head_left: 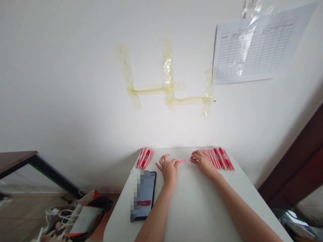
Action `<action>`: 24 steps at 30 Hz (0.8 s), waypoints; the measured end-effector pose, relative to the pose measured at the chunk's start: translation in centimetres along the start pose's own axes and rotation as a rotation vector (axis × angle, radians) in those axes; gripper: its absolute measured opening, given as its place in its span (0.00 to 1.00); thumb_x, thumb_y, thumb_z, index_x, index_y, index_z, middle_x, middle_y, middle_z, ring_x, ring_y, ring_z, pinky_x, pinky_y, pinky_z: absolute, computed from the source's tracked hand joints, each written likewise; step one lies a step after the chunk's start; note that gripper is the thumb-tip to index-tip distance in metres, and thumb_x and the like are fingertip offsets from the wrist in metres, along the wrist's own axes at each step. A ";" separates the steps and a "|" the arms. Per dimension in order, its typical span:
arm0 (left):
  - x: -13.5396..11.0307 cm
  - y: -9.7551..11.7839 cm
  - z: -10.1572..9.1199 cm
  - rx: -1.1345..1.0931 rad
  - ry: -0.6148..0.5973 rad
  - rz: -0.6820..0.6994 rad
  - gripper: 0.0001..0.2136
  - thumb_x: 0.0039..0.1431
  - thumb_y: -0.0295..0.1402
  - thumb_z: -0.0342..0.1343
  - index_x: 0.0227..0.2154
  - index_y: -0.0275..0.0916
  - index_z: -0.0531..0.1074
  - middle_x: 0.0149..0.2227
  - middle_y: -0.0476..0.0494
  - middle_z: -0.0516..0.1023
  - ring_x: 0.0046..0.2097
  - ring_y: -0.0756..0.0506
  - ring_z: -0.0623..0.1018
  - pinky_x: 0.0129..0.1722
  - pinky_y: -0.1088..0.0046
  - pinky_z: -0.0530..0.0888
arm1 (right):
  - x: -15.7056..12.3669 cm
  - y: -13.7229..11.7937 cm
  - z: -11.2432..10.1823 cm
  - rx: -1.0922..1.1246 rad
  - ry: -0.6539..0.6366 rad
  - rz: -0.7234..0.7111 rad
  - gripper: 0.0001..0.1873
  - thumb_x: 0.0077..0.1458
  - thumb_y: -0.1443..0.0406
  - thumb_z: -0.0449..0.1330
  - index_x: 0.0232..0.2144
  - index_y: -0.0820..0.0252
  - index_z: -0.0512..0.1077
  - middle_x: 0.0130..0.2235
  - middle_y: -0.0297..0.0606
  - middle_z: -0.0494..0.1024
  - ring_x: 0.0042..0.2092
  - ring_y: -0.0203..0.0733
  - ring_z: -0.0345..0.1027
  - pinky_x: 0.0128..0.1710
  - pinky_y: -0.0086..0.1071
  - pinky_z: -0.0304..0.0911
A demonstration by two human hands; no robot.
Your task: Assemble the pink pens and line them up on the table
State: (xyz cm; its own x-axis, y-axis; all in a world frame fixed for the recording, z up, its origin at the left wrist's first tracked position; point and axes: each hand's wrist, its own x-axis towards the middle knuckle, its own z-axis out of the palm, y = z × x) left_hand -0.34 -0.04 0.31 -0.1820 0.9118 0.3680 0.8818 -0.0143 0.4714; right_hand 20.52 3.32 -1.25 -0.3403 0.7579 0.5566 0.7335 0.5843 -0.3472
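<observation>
Between my two hands a pink pen (184, 161) is held level, just above the white table (202, 208). My left hand (168, 168) pinches its left end between thumb and forefinger, with the other fingers spread. The right end sits in the closed fingertips of my right hand (202, 162). Right of that hand lies a row of several pink and red pens (219, 158), partly covered by it. To the left, a smaller group of pink and red pens (144, 158) lies near the table's back left corner.
A phone (146, 195) with its screen lit lies left of my left forearm. Behind the table rises a white wall (75, 84) with yellowed tape (168, 67) and a printed sheet (254, 50). Paper bags (85, 215) stand on the floor at left, near a dark table (17, 161).
</observation>
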 end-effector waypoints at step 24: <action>0.0 0.0 -0.1 0.010 -0.057 -0.020 0.06 0.60 0.38 0.59 0.36 0.52 0.82 0.60 0.44 0.67 0.65 0.33 0.59 0.64 0.29 0.46 | -0.2 -0.7 -0.7 0.088 -0.065 0.031 0.16 0.64 0.62 0.59 0.53 0.54 0.72 0.44 0.40 0.77 0.46 0.46 0.71 0.52 0.43 0.65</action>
State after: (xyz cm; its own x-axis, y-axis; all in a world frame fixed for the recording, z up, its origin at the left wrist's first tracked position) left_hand -0.40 -0.05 0.37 -0.1748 0.9338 0.3123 0.8826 0.0081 0.4700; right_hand 20.44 2.53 -0.63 -0.3577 0.7919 0.4950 0.6911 0.5810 -0.4300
